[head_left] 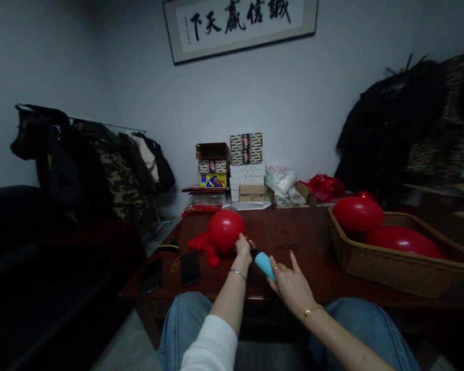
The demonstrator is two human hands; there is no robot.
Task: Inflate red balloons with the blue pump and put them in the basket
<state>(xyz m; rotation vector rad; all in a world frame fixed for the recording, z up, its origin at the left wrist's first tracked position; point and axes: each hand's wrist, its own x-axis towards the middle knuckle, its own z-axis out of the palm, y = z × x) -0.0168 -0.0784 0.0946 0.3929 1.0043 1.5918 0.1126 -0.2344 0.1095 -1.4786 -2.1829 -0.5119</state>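
Left hand (243, 245): the neck of a red balloon (226, 230) is being pinched between the fingers, pressed onto the black tip of the pump.
Right hand (290, 281): the blue pump (264, 264) is being gripped by the thumb and lower fingers, while the forefinger is being held out straight.
Balloon: it is being held inflated and round just above the table (294, 226), near its front edge, to the left of both hands.
Pump: it is being held at a slant between the two hands, its tip toward the balloon.
Spare balloons (203, 246): a limp red heap is lying on the table just beside the inflated one.
Phones (190, 268): two dark ones are lying flat on the left corner of the table.
Basket (375, 263): two filled red balloons (358, 213) are being kept inside it, on the right of the table.
Boxes (246, 166): they are being kept stacked at the far edge, against the wall.
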